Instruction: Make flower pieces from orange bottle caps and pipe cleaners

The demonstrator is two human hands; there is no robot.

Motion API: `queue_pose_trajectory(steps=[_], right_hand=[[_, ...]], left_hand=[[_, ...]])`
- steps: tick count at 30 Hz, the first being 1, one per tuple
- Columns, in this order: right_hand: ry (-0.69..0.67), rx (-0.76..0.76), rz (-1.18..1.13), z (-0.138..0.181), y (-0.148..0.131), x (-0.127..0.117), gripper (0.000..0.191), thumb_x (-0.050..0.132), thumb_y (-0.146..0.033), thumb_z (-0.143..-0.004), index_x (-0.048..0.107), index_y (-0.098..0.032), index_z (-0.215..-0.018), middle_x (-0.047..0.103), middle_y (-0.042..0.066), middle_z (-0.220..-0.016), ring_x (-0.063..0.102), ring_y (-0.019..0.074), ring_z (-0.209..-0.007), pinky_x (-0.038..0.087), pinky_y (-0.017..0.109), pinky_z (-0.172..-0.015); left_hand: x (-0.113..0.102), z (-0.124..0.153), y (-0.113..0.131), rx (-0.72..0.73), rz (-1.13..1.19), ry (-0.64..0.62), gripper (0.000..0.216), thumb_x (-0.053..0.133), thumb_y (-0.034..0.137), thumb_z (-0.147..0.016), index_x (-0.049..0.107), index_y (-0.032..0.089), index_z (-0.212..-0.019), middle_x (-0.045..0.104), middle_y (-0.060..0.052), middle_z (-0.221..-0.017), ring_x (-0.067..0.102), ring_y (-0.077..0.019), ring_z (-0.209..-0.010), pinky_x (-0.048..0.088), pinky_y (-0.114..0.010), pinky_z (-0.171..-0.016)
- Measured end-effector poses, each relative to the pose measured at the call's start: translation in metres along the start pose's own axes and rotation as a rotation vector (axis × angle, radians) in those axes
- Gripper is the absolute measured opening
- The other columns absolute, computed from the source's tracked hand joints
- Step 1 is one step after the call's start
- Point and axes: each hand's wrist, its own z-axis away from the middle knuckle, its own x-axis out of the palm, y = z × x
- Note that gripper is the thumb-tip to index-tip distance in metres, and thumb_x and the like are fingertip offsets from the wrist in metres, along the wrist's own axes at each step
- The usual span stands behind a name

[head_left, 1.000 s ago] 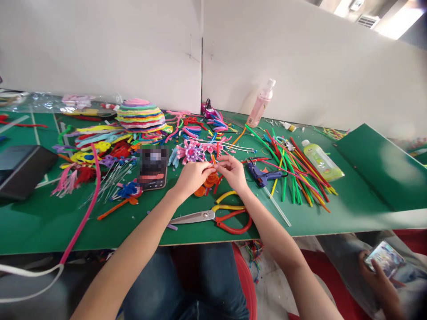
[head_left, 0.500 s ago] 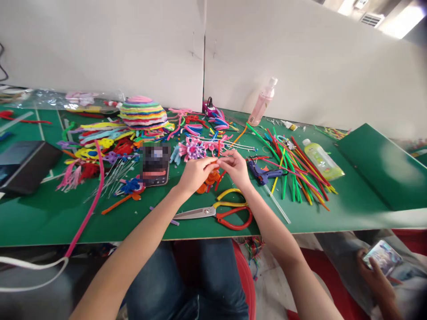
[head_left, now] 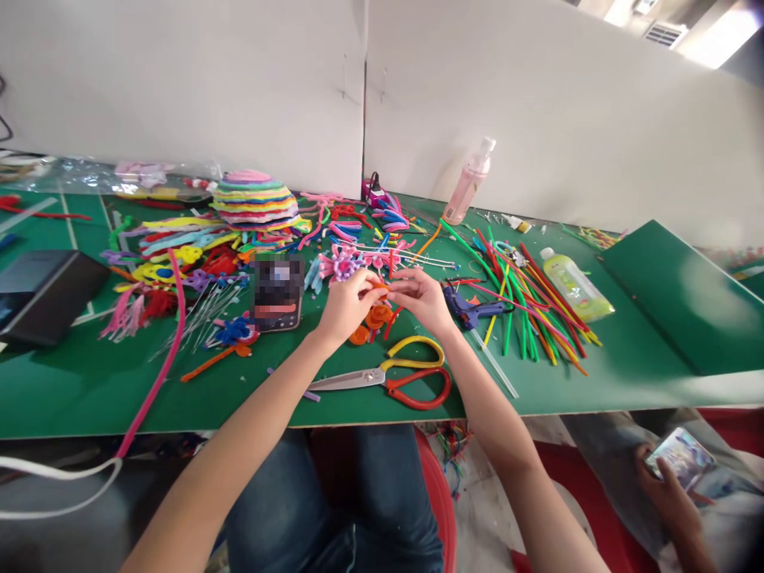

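An orange pipe cleaner [head_left: 380, 286] spans the small gap between my fingertips. My left hand [head_left: 351, 306] pinches it from the left, and my right hand [head_left: 422, 302] pinches its other end. Just below them, coiled orange pipe-cleaner pieces [head_left: 377, 317] lie on the green table. Scissors [head_left: 382, 377] with one yellow and one red handle rest open in front of my hands. Behind my left hand is a pink and purple pipe-cleaner flower [head_left: 341, 261]. A blue glue gun [head_left: 474, 309] lies to the right of my right hand.
Loose pipe cleaners [head_left: 528, 318] spread at the right beside a green-labelled bottle [head_left: 576, 285]. A pink bottle [head_left: 470, 183] stands at the back. At left are a phone [head_left: 278, 294], a striped hat-like piece [head_left: 255, 200] and a black box [head_left: 48, 294]. Another person's hand [head_left: 672, 493] holds a phone lower right.
My left fingers have shifted slightly up and left, and more of the orange pipe cleaner shows between my hands. My right hand stays nearly where it was.
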Motion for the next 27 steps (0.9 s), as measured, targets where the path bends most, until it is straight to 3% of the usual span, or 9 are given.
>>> queue_pose_trajectory(steps=[8,17,22,27], right_hand=[[-0.027,0.010,-0.026,0.001,-0.001,0.001,0.044,0.079,-0.041,-0.061,0.057,-0.022,-0.094,0.072,-0.001,-0.080,0.066,0.0125,-0.068,0.054,0.027,-0.069],[0.035,-0.034,-0.001,0.002,-0.001,0.004,0.045,0.077,-0.041,-0.062,0.045,-0.023,-0.088,0.068,-0.004,-0.074,0.061,0.0104,-0.061,0.049,0.024,-0.061],[0.023,-0.032,0.106,0.001,0.006,0.001,0.041,0.074,-0.038,-0.064,0.044,-0.024,-0.089,0.068,-0.005,-0.073,0.059,0.0099,-0.058,0.046,0.023,-0.057],[0.067,-0.065,0.173,0.000,0.010,0.002,0.036,0.070,-0.031,-0.066,0.043,-0.024,-0.088,0.068,-0.005,-0.074,0.056,0.0086,-0.057,0.042,0.020,-0.053]], left_hand=[[-0.005,-0.003,-0.001,-0.061,0.093,-0.090,0.023,0.062,0.036,-0.082,0.044,0.021,-0.087,0.069,0.001,-0.075,0.068,-0.0135,-0.063,0.054,-0.022,-0.059],[-0.007,-0.005,-0.005,-0.060,0.044,-0.152,0.036,0.056,0.046,-0.085,0.054,0.018,-0.107,0.070,-0.002,-0.079,0.069,-0.0162,-0.070,0.053,-0.024,-0.064],[-0.015,-0.008,-0.003,0.046,-0.126,-0.060,0.029,0.051,0.039,-0.087,0.068,0.017,-0.092,0.073,-0.004,-0.089,0.067,-0.0166,-0.079,0.050,-0.023,-0.068],[-0.016,-0.008,-0.002,0.089,-0.226,-0.073,0.023,0.054,0.031,-0.084,0.072,0.017,-0.084,0.074,-0.006,-0.088,0.067,-0.0186,-0.077,0.050,-0.026,-0.069]])
